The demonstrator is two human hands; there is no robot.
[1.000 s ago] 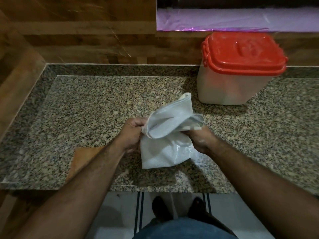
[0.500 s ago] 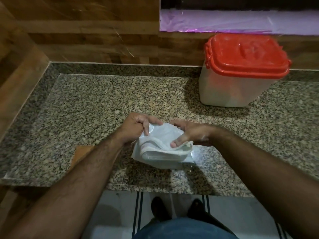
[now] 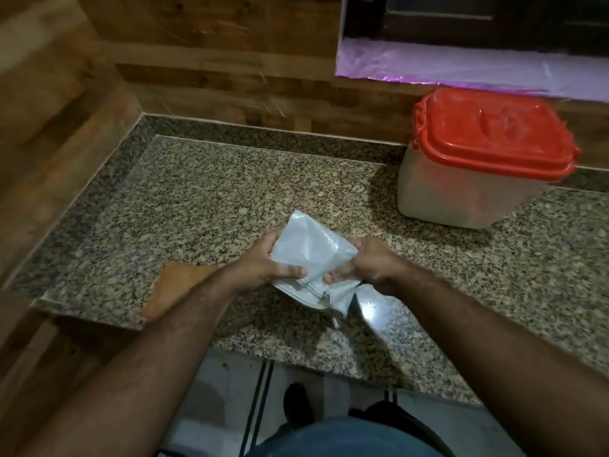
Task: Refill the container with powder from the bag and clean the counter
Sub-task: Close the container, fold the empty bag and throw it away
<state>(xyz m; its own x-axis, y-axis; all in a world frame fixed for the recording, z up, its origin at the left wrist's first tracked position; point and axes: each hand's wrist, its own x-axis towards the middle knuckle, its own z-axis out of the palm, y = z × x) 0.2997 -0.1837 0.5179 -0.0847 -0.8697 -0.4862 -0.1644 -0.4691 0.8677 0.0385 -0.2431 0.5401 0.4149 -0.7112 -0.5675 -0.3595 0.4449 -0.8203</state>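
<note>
Left hand (image 3: 263, 267) and right hand (image 3: 369, 268) pinch the folded, seemingly empty bag (image 3: 308, 258); container (image 3: 478, 179) lidded. Wiping the counter (image 3: 214, 199) likely follows.

A: What lines the back?
B: Brown wood-look wall panels (image 3: 204, 61), with a purple plastic sheet (image 3: 461, 65) covering a window ledge.

A: And lower down?
B: A pale tiled floor (image 3: 224, 407) with dark stripes, two dark shoes (image 3: 296, 404), blue trousers (image 3: 346, 440).
</note>
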